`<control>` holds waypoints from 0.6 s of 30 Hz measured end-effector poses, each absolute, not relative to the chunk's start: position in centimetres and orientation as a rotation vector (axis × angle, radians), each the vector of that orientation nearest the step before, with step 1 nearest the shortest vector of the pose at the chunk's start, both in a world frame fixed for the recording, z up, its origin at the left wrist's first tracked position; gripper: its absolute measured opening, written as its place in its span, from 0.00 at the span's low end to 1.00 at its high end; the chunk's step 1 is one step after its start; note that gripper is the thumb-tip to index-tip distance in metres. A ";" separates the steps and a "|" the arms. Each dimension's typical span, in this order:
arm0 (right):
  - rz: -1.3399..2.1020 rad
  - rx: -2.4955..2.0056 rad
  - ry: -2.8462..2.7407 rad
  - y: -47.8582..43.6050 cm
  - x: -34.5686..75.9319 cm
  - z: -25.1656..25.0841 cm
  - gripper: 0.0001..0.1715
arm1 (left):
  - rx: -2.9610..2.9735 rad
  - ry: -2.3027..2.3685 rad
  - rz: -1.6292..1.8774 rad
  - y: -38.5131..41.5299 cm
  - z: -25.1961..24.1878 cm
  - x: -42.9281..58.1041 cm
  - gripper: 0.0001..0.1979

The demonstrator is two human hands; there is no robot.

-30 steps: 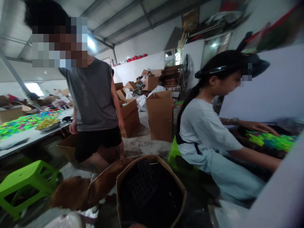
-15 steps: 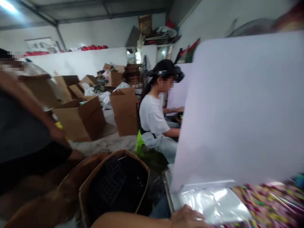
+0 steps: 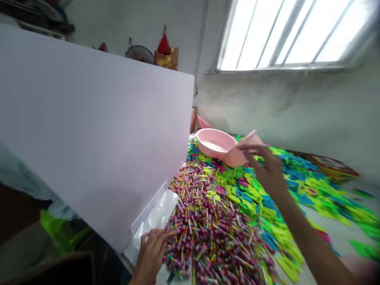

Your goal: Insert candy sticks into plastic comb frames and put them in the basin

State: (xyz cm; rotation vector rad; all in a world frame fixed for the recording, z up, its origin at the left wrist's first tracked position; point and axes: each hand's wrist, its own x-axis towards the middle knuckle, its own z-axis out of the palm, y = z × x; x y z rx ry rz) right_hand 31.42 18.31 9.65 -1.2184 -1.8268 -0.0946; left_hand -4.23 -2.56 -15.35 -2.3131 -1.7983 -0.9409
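Observation:
My left hand rests at the near left, fingers lying over clear plastic bags at the edge of a heap of small pink, purple and yellow striped sticks. It appears to grip nothing. My right hand reaches across the table, its fingers closed on the rim of a tilted pink basin. Just left of it, a second pink basin sits upright, its inside pale. Under and around the basins spread flat bright green, yellow, blue and pink plastic pieces.
A tall white panel stands along the left side of the table. Beyond the table is a grey wall with a barred window. A printed red and yellow box lies by the wall. A green stool shows at lower left.
My view has swung right, from the boxes and two people to the table. My right hand has come into view on a pink basin. The left hand stays near the bags.

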 end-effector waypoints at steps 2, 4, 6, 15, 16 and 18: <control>0.004 -1.498 -1.874 18.7 31.6 6.5 0.14 | -2.290 -1.820 -0.957 -1.9 -14.3 -2.2 0.18; 0.097 -1.755 -1.882 19.6 31.2 2.6 0.12 | -2.335 -1.775 -0.896 -1.5 -13.8 -0.1 0.17; 0.165 -1.969 -1.858 20.5 30.7 -1.3 0.15 | -2.341 -1.726 -0.811 -1.0 -14.1 1.7 0.20; 0.241 -2.199 -1.885 20.7 30.6 -9.0 0.17 | -2.326 -1.735 -0.829 0.4 -16.5 2.7 0.11; 0.245 -2.195 -1.895 20.7 30.9 -9.1 0.17 | -2.332 -1.755 -0.813 0.5 -16.4 2.6 0.11; 0.252 -2.191 -1.917 20.7 31.3 -9.3 0.17 | -2.318 -1.784 -0.763 0.7 -16.4 2.4 0.12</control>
